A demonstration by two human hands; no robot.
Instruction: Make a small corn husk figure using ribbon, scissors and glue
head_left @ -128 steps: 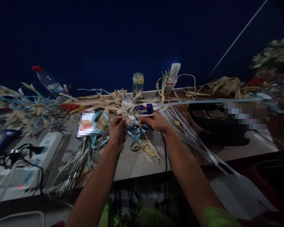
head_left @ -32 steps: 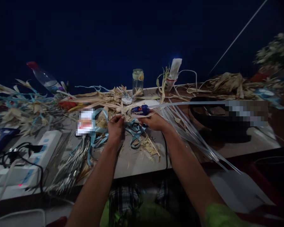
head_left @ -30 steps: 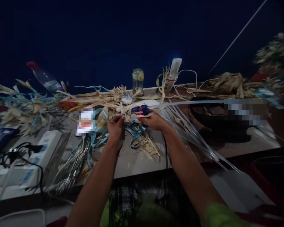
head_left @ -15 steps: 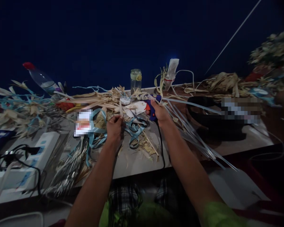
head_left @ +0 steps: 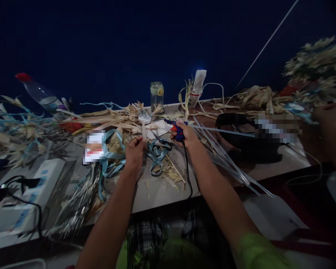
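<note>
Over the table (head_left: 159, 200): glue gun (head_left: 179, 135), blue and red, clear stick (head_left: 221, 130) at its rear.
Right hand (head_left: 188, 135): fingers wrapped around its handle.
Left hand (head_left: 134, 152): fingers pinching a pale strip (head_left: 143, 130).
Scissors (head_left: 162, 141): between the hands, by blue ribbon (head_left: 160, 157).

Blue-and-red glue gun (head_left: 179, 136), centre
Light-blue ribbon (head_left: 114, 155), left of centre; red bottle cap (head_left: 23, 77), upper left; black-and-white checked cloth (head_left: 142, 232), bottom centre.
</note>
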